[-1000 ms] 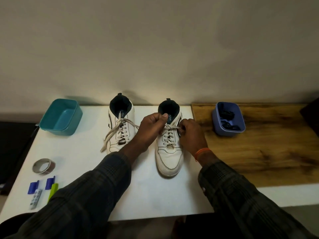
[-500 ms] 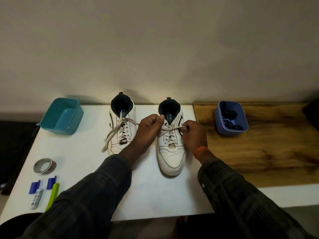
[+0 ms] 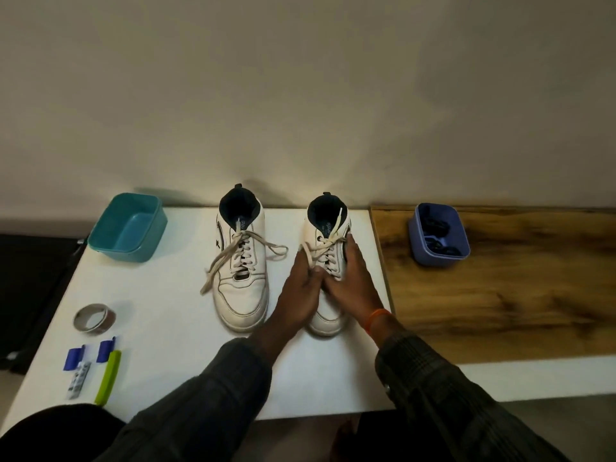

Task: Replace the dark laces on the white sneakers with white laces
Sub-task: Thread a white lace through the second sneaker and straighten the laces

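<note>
Two white sneakers stand side by side on the white table (image 3: 160, 328), toes toward me. The left sneaker (image 3: 241, 261) carries a white lace (image 3: 216, 265) whose loose ends trail off both sides. The right sneaker (image 3: 328, 258) is also laced in white; one lace end (image 3: 337, 221) lies up over its tongue. My left hand (image 3: 300, 291) rests flat against its left side, thumb over the lower laces. My right hand (image 3: 353, 278) lies along its right side with fingers stretched toward the collar. A purple box (image 3: 416, 238) on the wooden top holds dark laces (image 3: 435, 225).
A teal box (image 3: 126, 228) sits at the table's back left. Near the left front edge lie a tape roll (image 3: 95, 317), two blue clips (image 3: 90, 353), a green stick (image 3: 107, 376) and a small white strip (image 3: 79, 380). The wall stands right behind the shoes.
Both hands have let go of the lace ends at the top of the right sneaker and dropped down to its sides. The lace ends now lie loose.
</note>
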